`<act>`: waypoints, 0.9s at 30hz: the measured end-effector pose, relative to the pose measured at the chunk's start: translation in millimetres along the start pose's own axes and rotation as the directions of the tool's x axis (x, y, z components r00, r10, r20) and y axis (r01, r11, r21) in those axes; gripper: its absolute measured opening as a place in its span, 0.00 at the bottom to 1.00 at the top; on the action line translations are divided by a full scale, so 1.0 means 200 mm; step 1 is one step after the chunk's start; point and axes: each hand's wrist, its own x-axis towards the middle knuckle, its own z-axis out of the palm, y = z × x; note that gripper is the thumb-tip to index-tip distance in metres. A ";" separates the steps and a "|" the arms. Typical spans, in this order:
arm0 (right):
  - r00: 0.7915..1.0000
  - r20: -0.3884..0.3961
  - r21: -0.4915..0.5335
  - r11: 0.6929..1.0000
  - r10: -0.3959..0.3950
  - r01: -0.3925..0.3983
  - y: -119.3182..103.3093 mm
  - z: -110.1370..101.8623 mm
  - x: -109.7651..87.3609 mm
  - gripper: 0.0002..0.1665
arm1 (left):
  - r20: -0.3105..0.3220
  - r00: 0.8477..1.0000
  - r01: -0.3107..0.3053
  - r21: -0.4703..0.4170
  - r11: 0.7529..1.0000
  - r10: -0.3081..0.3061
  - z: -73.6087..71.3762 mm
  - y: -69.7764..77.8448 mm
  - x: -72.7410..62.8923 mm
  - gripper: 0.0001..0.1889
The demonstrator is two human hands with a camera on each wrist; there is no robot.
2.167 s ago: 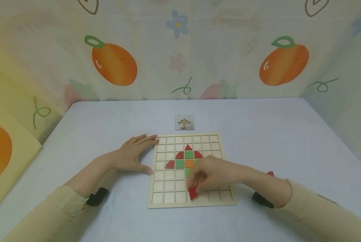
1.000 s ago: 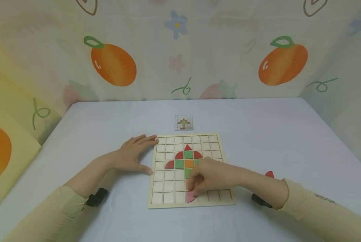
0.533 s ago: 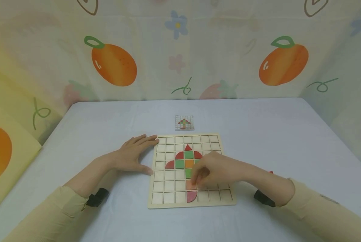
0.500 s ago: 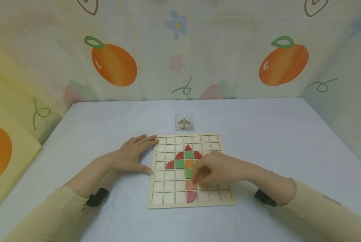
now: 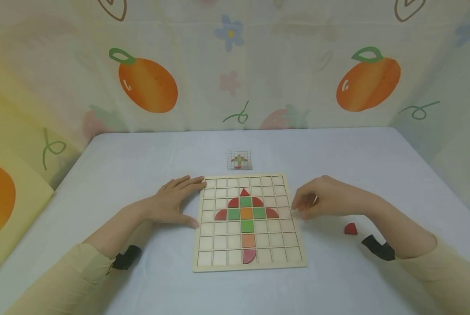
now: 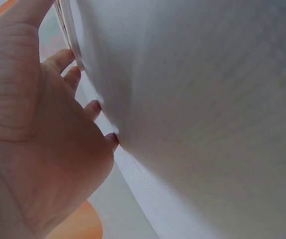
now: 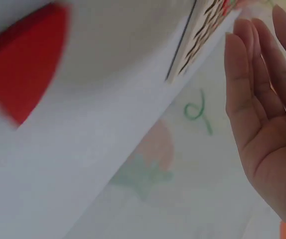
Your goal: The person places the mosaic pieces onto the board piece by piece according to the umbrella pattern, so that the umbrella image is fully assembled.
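A wooden grid board (image 5: 215,240) lies mid-table with red, green and orange pieces in an arrow-like pattern. At the bottom of the pattern sits a red quarter-circle piece (image 5: 249,256), below an orange square (image 5: 248,240). My left hand (image 5: 172,203) rests at the board's left edge, fingers spread and touching it. Just off the right edge hovers my right hand (image 5: 325,197), its fingers loosely bent and nothing between them, as the right wrist view also shows. One loose red quarter-circle piece (image 5: 351,229) lies on the table below the right hand.
Behind the board lies a small pattern card (image 5: 240,160) printed with a similar coloured figure. The white tablecloth (image 5: 152,148) spreads around the board. A fruit-print curtain (image 5: 290,65) hangs behind the table.
The right hand set a red quarter-circle piece into the bottom row, let go of it, and moved up and right off the board. The left hand stayed put.
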 end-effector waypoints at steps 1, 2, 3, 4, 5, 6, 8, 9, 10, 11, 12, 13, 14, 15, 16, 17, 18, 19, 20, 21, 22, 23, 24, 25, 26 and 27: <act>1.000 -0.002 -0.010 1.000 0.005 -0.005 0.03 -0.01 -0.02 0.07 | 0.000 1.000 0.001 0.001 1.000 -0.001 0.00 0.00 0.00 0.56; 1.000 -0.003 -0.017 1.000 0.012 -0.012 0.06 -0.02 -0.03 0.07 | 0.001 1.000 0.000 0.002 1.000 0.000 0.00 0.00 0.00 0.56; 1.000 0.001 -0.020 0.999 0.028 -0.028 0.09 -0.03 -0.05 0.08 | 0.001 1.000 0.001 0.002 1.000 -0.001 0.00 0.00 0.00 0.56; 0.999 0.006 -0.026 0.999 0.040 -0.040 0.12 -0.04 -0.06 0.08 | 0.001 1.000 0.001 0.001 1.000 -0.001 0.00 0.00 0.00 0.56; 0.998 0.013 -0.028 0.998 0.057 -0.057 0.15 -0.05 -0.07 0.09 | 0.001 1.000 0.001 0.000 1.000 -0.001 0.00 0.00 0.00 0.56; 0.997 0.020 -0.031 0.997 0.076 -0.076 0.18 -0.06 -0.09 0.10 | 0.002 1.000 0.001 -0.001 1.000 -0.001 0.00 0.00 0.00 0.56; 0.994 0.033 -0.027 0.994 0.105 -0.104 0.24 -0.07 -0.11 0.11 | 0.003 1.000 0.000 -0.004 1.000 0.000 0.00 0.00 0.00 0.56; 0.992 0.040 -0.022 0.993 0.115 -0.115 0.27 -0.08 -0.12 0.11 | 0.003 1.000 0.001 -0.004 1.000 -0.001 0.00 0.00 0.00 0.57; 0.991 0.049 -0.013 0.992 0.127 -0.126 0.29 -0.08 -0.13 0.11 | 0.003 1.000 0.002 -0.005 1.000 -0.001 0.00 0.00 0.00 0.57; 0.988 0.058 -0.001 0.990 0.140 -0.140 0.32 -0.08 -0.14 0.11 | 0.003 1.000 0.002 -0.004 1.000 -0.002 0.00 0.00 0.00 0.57; 0.986 0.065 0.009 0.988 0.151 -0.152 0.34 -0.09 -0.16 0.10 | 0.004 1.000 0.002 -0.004 1.000 -0.002 0.00 -0.01 0.00 0.57; 0.984 0.074 0.020 0.987 0.161 -0.162 0.35 -0.09 -0.17 0.09 | 0.004 1.000 0.002 -0.003 1.000 -0.002 0.00 -0.01 0.00 0.57; 0.982 0.084 0.032 0.985 0.167 -0.170 0.37 -0.09 -0.18 0.09 | 0.005 1.000 0.001 0.000 1.000 -0.001 0.00 -0.01 0.00 0.57; 0.980 0.097 0.046 0.983 0.175 -0.180 0.38 -0.09 -0.19 0.08 | 0.005 1.000 0.002 0.003 1.000 -0.002 0.00 -0.01 0.00 0.57; 0.977 0.110 0.063 0.980 0.183 -0.191 0.40 -0.09 -0.20 0.08 | 0.005 1.000 0.002 0.004 1.000 -0.002 0.00 -0.01 0.00 0.57; 0.975 0.122 0.081 0.977 0.186 -0.196 0.41 -0.09 -0.21 0.08 | 0.006 1.000 0.003 0.006 1.000 -0.003 0.00 -0.01 0.00 0.57; 0.973 0.134 0.094 0.975 0.188 -0.201 0.42 -0.09 -0.22 0.08 | 0.007 1.000 0.003 0.007 1.000 -0.003 0.00 -0.01 0.00 0.57; 0.972 0.146 0.108 0.973 0.186 -0.203 0.43 -0.09 -0.23 0.08 | 0.008 1.000 0.003 0.007 1.000 -0.003 0.00 -0.01 0.00 0.57; 0.971 0.156 0.123 0.971 0.183 -0.203 0.43 -0.08 -0.24 0.09 | 0.008 1.000 0.004 0.007 1.000 -0.004 0.00 0.00 0.00 0.56; 0.969 0.164 0.135 0.969 0.184 -0.207 0.44 -0.08 -0.25 0.09 | 0.008 1.000 0.004 0.005 1.000 -0.004 0.00 0.00 0.00 0.56; 0.969 0.171 0.145 0.968 0.181 -0.206 0.45 -0.08 -0.26 0.10 | 0.009 1.000 0.004 0.003 1.000 -0.004 0.00 0.00 0.00 0.56; 0.969 0.175 0.154 0.967 0.173 -0.201 0.45 -0.08 -0.26 0.10 | 0.008 1.000 0.003 0.002 1.000 -0.003 0.00 0.00 0.00 0.56; 0.970 0.179 0.160 0.968 0.165 -0.194 0.46 -0.08 -0.27 0.11 | 0.008 1.000 0.002 0.001 1.000 -0.002 0.00 0.00 0.00 0.56; 0.971 0.182 0.168 0.968 0.155 -0.186 0.46 -0.08 -0.27 0.12 | 0.008 1.000 0.002 0.001 1.000 -0.002 0.00 0.00 0.00 0.56; 0.972 0.185 0.172 0.969 0.147 -0.179 0.46 -0.08 -0.27 0.12 | 0.009 1.000 0.002 0.000 1.000 -0.002 0.00 0.00 0.00 0.56; 0.973 0.186 0.174 0.970 0.137 -0.170 0.46 -0.08 -0.27 0.13 | 0.009 1.000 0.003 0.000 1.000 -0.003 0.00 0.00 0.00 0.56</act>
